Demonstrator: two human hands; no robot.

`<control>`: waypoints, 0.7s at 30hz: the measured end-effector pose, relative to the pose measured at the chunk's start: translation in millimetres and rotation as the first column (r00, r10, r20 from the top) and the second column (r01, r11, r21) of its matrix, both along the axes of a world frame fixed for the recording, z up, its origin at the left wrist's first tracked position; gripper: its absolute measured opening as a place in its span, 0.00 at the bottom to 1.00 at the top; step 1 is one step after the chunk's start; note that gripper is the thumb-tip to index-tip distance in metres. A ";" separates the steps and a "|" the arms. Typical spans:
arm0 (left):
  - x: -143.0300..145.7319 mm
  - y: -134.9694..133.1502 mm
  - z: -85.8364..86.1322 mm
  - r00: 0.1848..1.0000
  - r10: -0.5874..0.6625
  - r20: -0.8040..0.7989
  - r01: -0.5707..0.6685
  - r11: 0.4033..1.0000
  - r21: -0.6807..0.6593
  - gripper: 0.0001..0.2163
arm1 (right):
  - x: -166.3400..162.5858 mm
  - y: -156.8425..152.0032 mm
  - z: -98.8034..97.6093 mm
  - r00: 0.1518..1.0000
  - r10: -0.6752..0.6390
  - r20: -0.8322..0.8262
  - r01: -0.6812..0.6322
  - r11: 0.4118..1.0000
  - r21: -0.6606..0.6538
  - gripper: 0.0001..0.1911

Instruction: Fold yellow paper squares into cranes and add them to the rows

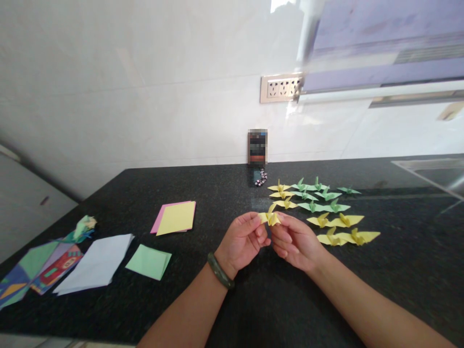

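Observation:
My left hand and my right hand meet over the black counter, both pinched on a small yellow folded paper crane held between the fingertips. A green bangle sits on my left wrist. Just right of and behind the hands lie several finished paper cranes, yellow ones in front and at the back left, green ones behind.
Yellow and pink paper squares lie left of centre, with a green square, a pale stack and patterned sheets further left. A phone leans against the wall under a socket plate. A sink edge is at the right.

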State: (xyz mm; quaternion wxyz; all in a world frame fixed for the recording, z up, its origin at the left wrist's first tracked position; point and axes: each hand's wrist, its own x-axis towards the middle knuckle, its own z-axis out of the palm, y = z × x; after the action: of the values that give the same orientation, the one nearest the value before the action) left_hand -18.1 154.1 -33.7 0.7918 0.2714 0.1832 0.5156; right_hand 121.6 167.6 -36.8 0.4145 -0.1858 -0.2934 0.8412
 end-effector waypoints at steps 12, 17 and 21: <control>-2.3 1.7 0.3 0.999 0.051 -0.014 -0.051 0.998 -0.022 0.06 | 5.1 2.3 6.9 0.998 -0.065 -0.015 0.065 0.998 -0.027 0.16; -2.5 4.3 0.6 0.998 0.066 -0.018 -0.067 0.997 -0.027 0.07 | 13.3 7.7 10.0 0.998 -0.059 0.008 0.059 0.998 0.015 0.11; -1.2 4.3 1.8 0.995 0.096 -0.032 -0.098 0.994 -0.049 0.08 | 18.7 12.2 11.8 0.998 -0.061 0.030 0.060 0.998 0.020 0.10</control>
State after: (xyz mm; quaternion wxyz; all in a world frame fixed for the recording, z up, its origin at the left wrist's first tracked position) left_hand -19.3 158.3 -31.9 0.7696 0.2498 0.2206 0.5447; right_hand 140.3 179.8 -25.0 0.4372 -0.2034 -0.3021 0.8224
